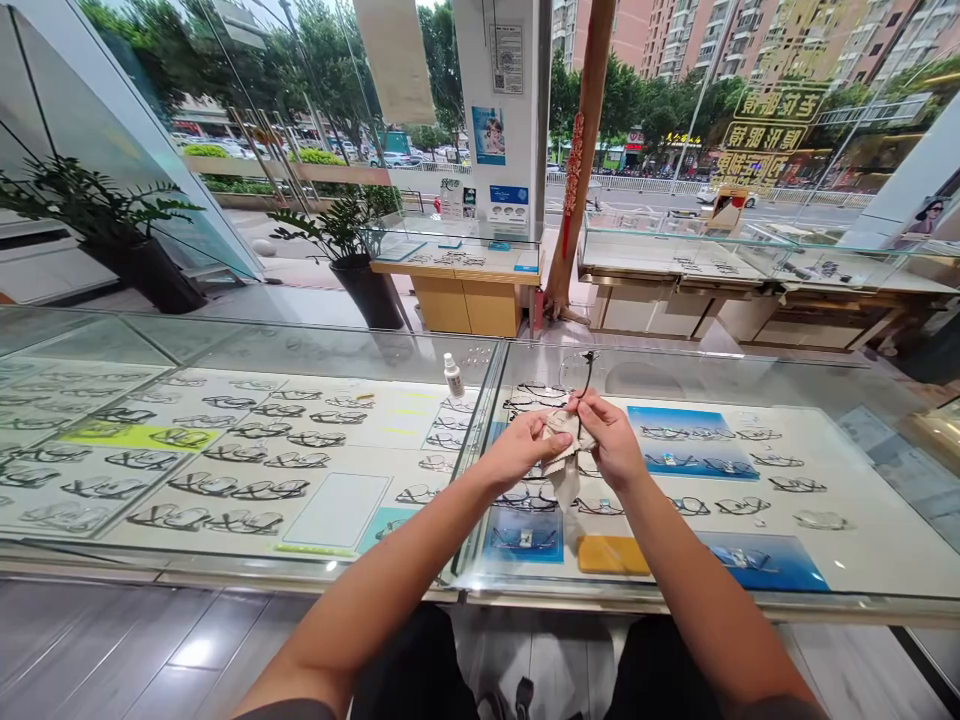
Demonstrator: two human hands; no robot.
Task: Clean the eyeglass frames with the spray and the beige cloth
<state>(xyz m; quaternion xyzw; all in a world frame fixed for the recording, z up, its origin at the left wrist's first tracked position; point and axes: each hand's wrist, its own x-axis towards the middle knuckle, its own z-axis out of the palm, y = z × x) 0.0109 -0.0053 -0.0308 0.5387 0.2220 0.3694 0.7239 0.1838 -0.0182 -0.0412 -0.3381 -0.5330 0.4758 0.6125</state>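
Above the glass counter, my left hand (525,445) is closed on a crumpled beige cloth (565,480). My right hand (609,435) pinches a pair of dark-framed glasses (588,375), with the cloth bunched between both hands. One thin dark part of the glasses sticks up above my right fingers; the cloth and fingers hide much of the rest. A small white bottle (453,376) stands upright on the counter, to the left of and beyond my hands.
Rows of glasses (262,430) lie inside the glass display counter (315,565). An orange-yellow case (611,555) sits near its front edge, between my forearms. Beyond stand potted plants (367,285), a wooden post (581,160) and more showcases (645,305).
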